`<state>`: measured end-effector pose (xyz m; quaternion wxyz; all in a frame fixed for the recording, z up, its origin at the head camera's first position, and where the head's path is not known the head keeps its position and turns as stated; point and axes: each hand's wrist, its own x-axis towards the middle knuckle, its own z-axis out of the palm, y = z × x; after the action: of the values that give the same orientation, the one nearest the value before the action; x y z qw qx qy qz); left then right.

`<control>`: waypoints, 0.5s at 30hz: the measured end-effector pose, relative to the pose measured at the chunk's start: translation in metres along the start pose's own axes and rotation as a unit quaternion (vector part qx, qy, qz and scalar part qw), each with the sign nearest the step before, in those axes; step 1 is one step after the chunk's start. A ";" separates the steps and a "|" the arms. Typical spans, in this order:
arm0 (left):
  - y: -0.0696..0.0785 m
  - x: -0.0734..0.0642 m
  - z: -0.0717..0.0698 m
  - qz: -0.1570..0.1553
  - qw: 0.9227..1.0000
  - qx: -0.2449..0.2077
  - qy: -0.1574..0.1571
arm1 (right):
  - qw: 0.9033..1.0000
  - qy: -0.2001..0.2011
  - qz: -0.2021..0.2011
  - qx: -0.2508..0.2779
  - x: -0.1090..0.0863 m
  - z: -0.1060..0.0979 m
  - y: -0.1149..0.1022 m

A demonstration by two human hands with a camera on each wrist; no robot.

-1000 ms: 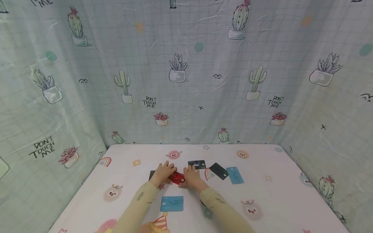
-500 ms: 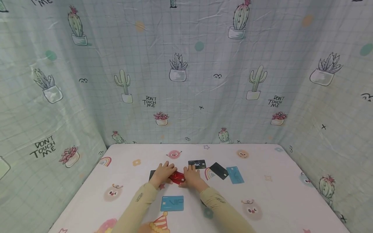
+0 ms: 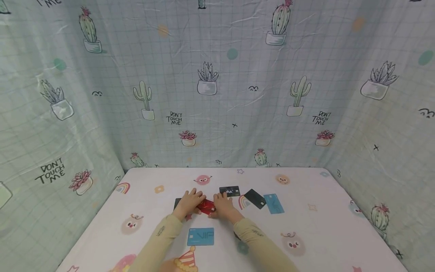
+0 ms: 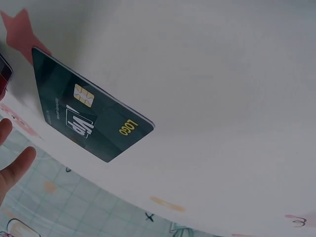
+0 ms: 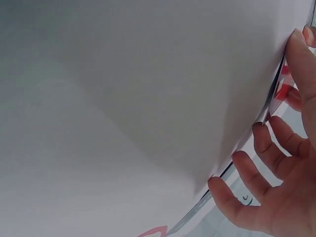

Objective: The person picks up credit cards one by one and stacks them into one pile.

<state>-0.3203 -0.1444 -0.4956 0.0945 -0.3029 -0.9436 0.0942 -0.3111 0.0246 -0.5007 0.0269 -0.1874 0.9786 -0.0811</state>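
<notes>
In the head view a red plastic card (image 3: 206, 206), like a bank card, is between my two hands over the table. My left hand (image 3: 188, 202) grips its left end, thumb on the near side. At the right end my right hand (image 3: 225, 207) pinches it; the right wrist view shows thumb and fingers of that hand (image 5: 281, 173) at the card's edge. Partly covered by my left hand is a dark card (image 3: 176, 203). The left wrist view shows this dark green card (image 4: 59, 98) with a chip, "Vip" and "LOGO", beside left-hand fingers (image 4: 19, 165).
A blue VIP card (image 3: 200, 237) lies nearer, between the forearms. Behind the right hand is a black Vip card (image 3: 233, 191); a dark card (image 3: 255, 199) and another blue card (image 3: 273, 204) lie to its right. Something dark (image 3: 236, 237) shows beside the right sleeve, mostly hidden.
</notes>
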 end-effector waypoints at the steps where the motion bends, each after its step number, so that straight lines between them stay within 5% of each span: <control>1: 0.000 0.000 0.000 0.002 1.000 0.000 0.003 | 1.000 0.001 -0.003 0.001 0.000 0.000 0.000; 15: -0.002 -0.007 0.002 0.012 1.000 0.003 0.018 | 0.999 0.011 -0.029 0.022 -0.005 -0.001 0.002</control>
<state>-0.3167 -0.1504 -0.4981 0.1114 -0.3152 -0.9379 0.0929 -0.3070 0.0289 -0.4999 0.0183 -0.2141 0.9709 -0.1056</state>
